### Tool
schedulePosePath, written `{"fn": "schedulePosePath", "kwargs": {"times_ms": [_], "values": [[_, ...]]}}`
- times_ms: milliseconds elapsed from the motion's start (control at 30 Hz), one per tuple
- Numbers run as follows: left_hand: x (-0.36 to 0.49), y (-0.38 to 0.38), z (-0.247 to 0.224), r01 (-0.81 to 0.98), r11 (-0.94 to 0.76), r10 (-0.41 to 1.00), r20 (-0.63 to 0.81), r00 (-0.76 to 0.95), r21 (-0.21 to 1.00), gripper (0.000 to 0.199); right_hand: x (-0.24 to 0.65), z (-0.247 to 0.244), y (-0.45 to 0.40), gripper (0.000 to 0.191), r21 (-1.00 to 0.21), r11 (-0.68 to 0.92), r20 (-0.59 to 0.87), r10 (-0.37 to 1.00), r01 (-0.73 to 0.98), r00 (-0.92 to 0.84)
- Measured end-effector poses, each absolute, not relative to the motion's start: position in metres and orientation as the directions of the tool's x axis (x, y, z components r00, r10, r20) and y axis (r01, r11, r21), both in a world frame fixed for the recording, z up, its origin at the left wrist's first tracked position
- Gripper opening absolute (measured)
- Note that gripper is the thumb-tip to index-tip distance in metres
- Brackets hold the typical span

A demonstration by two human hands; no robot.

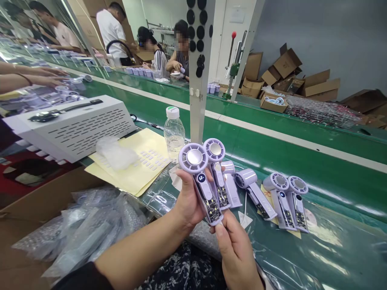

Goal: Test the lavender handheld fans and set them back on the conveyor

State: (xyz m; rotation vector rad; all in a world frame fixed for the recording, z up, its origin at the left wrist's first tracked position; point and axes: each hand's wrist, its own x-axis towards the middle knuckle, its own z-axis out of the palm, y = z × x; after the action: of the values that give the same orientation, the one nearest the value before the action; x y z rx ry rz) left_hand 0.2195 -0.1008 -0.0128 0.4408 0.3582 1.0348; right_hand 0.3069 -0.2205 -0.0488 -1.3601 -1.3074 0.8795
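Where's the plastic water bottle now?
Head view, upper middle: the bottle stands just left of the metal post, beside the yellow sheets.

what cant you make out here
Head view, left hand: some fingers, behind the held fans.
Head view, purple unit: partly behind those fans.
Head view, right hand: forearm, cut off by bottom edge.
Head view, bubble bags: contents, blurred by wrap.
Head view, bottle cap: print, too small.

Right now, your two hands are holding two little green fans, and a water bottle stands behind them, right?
Not green: in the head view, the two little fans are purple. Your left hand and right hand hold them, and the water bottle stands behind.
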Motion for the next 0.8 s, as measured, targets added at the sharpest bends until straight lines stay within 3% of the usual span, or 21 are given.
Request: {"fn": "schedulePosePath", "kwargs": {"times_ms": [133, 300, 400, 467, 533, 633, 700, 800], "values": [[0.214, -0.096, -0.006, -0.762, 0.498, 0.852, -0.071, 0.518, 0.414, 0.064, 0.304, -0.044, -0.22, 0.029, -0.952, 0.19, 0.227, 0.964, 0.24, 0.137], [0.209, -0.099, -0.012, -0.733, 0.445, 0.853, 0.005, 0.522, 0.514, 0.067, 0.299, -0.047, -0.221, 0.042, -0.992, -0.109, -0.086, 0.951, 0.063, 0.298], [0.211, -0.107, -0.023, -0.738, 0.333, 0.874, 0.102, 0.475, 0.587, 0.069, 0.295, -0.054, -0.22, 0.048, -0.967, -0.182, -0.224, 0.941, -0.181, 0.253], [0.213, -0.111, -0.03, -0.732, 0.299, 0.879, 0.122, 0.461, 0.612, 0.071, 0.294, -0.056, -0.218, 0.049, -0.949, -0.194, -0.254, 0.939, -0.249, 0.234], [0.214, -0.112, -0.033, -0.716, 0.301, 0.878, 0.109, 0.466, 0.63, 0.073, 0.296, -0.056, -0.217, 0.045, -0.968, -0.18, -0.219, 0.945, -0.174, 0.243], [0.209, -0.103, -0.031, -0.722, 0.323, 0.892, 0.057, 0.448, 0.612, 0.071, 0.302, -0.055, -0.216, 0.033, -0.991, -0.024, 0.007, 0.974, 0.132, 0.224], [0.198, -0.093, -0.025, -0.754, 0.295, 0.928, 0.012, 0.373, 0.586, 0.066, 0.307, -0.055, -0.217, 0.026, -0.94, 0.105, 0.162, 0.975, 0.326, 0.152], [0.173, -0.082, -0.016, -0.758, 0.24, 0.956, -0.015, 0.291, 0.607, 0.064, 0.312, -0.052, -0.21, 0.02, -0.805, 0.139, 0.212, 0.976, 0.577, 0.06]]}}
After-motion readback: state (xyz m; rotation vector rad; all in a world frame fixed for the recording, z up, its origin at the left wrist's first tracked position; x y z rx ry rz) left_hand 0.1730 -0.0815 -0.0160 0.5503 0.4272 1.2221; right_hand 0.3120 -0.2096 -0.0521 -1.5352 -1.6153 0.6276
